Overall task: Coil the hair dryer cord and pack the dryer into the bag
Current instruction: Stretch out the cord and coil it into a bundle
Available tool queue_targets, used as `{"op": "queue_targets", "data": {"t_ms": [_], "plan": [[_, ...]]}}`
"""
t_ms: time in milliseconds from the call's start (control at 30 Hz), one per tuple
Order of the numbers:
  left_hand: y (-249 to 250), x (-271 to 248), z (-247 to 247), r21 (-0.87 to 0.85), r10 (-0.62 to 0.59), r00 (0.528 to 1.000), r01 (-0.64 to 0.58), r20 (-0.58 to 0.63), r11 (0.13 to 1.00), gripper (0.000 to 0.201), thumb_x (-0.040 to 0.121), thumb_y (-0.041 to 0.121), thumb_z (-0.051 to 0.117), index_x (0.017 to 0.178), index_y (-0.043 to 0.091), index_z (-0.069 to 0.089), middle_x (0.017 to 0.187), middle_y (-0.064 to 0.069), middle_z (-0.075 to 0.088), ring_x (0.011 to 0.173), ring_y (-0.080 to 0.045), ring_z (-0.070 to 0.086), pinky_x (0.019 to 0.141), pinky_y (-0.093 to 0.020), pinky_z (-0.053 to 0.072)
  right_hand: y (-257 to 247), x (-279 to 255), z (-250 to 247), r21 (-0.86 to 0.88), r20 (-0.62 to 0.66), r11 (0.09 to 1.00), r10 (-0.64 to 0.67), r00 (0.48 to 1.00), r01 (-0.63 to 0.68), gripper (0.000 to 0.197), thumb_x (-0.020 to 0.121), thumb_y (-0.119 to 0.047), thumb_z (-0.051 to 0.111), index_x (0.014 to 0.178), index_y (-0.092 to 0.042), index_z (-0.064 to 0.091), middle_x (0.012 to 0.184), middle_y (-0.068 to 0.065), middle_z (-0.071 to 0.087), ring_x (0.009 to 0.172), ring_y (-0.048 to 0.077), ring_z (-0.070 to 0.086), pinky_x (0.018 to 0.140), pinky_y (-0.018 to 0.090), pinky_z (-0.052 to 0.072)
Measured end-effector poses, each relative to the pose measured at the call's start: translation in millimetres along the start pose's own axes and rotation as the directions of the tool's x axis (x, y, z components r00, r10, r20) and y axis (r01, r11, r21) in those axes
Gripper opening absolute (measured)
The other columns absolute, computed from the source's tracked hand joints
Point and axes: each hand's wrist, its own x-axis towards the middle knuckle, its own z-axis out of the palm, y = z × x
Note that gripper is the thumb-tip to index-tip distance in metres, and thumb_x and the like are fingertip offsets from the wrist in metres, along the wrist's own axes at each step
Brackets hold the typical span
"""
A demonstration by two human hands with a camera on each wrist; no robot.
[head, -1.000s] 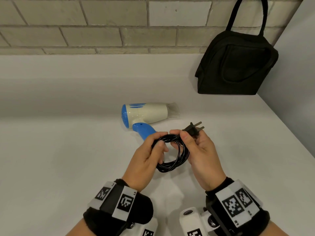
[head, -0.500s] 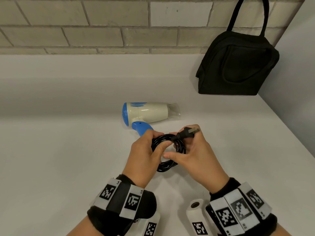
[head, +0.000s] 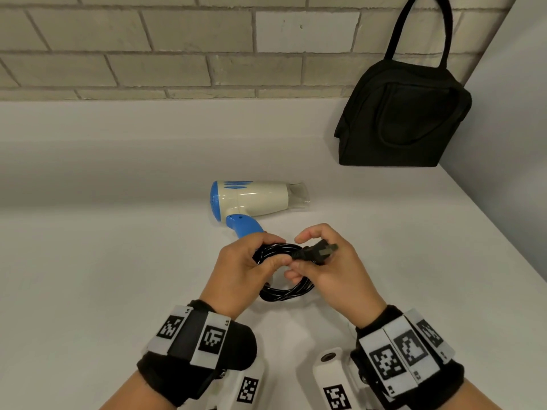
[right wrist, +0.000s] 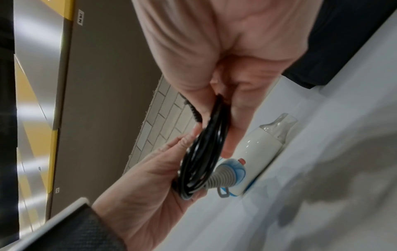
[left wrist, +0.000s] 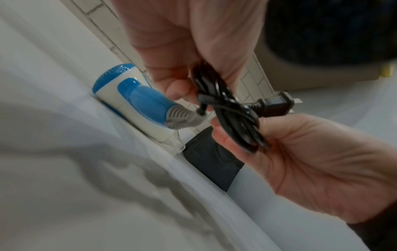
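Black two-prong plug (head: 321, 252) now laid across the coil | left hand (head: 245, 270) grips black coiled cord (head: 285, 291) | right hand (head: 331, 270) fingers pinch coil | advice: keep loops bunched | blue-and-cream plastic hair dryer (head: 251, 199) on table; black fabric bag (head: 402, 113) unpacked

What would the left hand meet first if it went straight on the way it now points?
Probably the hair dryer: the left hand, gripping the coiled cord, points up the counter toward the blue handle just past its knuckles. How near they are in depth is unclear.
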Motion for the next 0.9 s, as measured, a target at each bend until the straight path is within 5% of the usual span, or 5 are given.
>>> {"op": "queue_targets", "data": {"t_ms": [133, 267, 433, 567, 900], "plan": [[-4, -4, -2, -0.032, -0.007, 0.996, 0.010, 0.093, 0.999, 0.026, 0.083, 0.014, 0.058, 0.097, 0.036, 0.059, 0.060, 0.027, 0.063, 0.055, 0.004, 0.056, 0.059, -0.007, 0.044, 1, -1, -5, 0.042, 0.079, 0.999, -0.011, 0.997, 0.008, 0.024, 0.079, -0.002, 0.062, 0.082, -0.026, 0.064, 0.071, -0.002, 0.072, 0.068, 0.017, 0.070, 0.077, 0.038, 0.056], [0, -3, 0, -0.056, 0.025, 0.998, -0.022, 0.061, 0.998, 0.028, 0.085, 0.013, 0.054, 0.093, 0.039, 0.056, 0.056, 0.025, 0.061, 0.051, 0.002, 0.053, 0.055, -0.008, 0.044, -1, -1, -5, 0.006, 0.080, 0.995, -0.097, 0.992, 0.097, 0.021, 0.084, -0.011, 0.058, 0.086, -0.031, 0.065, 0.080, -0.009, 0.072, 0.081, 0.016, 0.070, 0.079, 0.036, 0.056], [6, 0, 9, 0.015, 0.094, 0.986, -0.097, 0.139, 0.995, 0.033, 0.084, 0.018, 0.056, 0.098, 0.047, 0.048, 0.073, 0.025, 0.060, 0.067, 0.014, 0.055, 0.064, -0.003, 0.041, 0, -5, 4, 0.139, 0.027, 0.990, -0.039, 0.999, 0.035, 0.015, 0.092, -0.017, 0.042, 0.096, -0.025, 0.054, 0.098, 0.003, 0.064, 0.088, 0.011, 0.066, 0.068, 0.031, 0.058], [1, -2, 9, 0.083, 0.136, 0.980, -0.149, 0.147, 0.985, 0.044, 0.088, 0.014, 0.053, 0.102, 0.054, 0.040, 0.076, 0.023, 0.055, 0.069, 0.013, 0.052, 0.068, -0.003, 0.039, 3, -8, 9, 0.181, -0.014, 0.982, -0.048, 0.999, 0.050, 0.019, 0.094, -0.017, 0.037, 0.099, -0.026, 0.052, 0.102, -0.005, 0.063, 0.087, 0.006, 0.064, 0.067, 0.025, 0.057], [-2, -9, 3, 0.148, 0.111, 0.988, -0.126, 0.111, 0.981, 0.040, 0.088, 0.013, 0.053, 0.098, 0.051, 0.044, 0.078, 0.016, 0.050, 0.071, 0.004, 0.054, 0.066, -0.004, 0.040, 8, -3, 5, 0.327, -0.002, 0.939, 0.110, 0.994, -0.104, 0.014, 0.093, -0.017, 0.042, 0.095, -0.013, 0.056, 0.096, 0.009, 0.066, 0.084, 0.019, 0.067, 0.072, 0.030, 0.057]]}}
